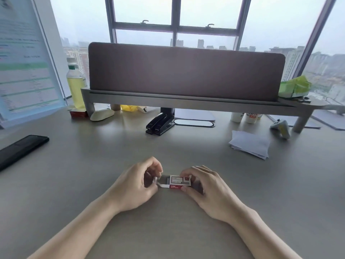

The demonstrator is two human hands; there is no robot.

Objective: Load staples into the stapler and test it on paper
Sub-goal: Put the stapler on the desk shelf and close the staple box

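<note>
A small red-and-white staple box (180,182) lies on the grey desk in front of me. My right hand (203,186) grips its sleeve from the right. My left hand (140,182) pinches the white inner tray (164,185), which sticks out to the left and shows grey staples inside. A black stapler (159,123) rests shut near the back of the desk, well away from both hands. A small stack of white paper (250,143) lies to the right of it.
A black phone (20,150) lies at the left edge. A monitor riser (186,102) with a brown screen spans the back; a yellow-filled bottle (75,86), a white mouse (101,114) and a second red box (78,114) sit at its left end.
</note>
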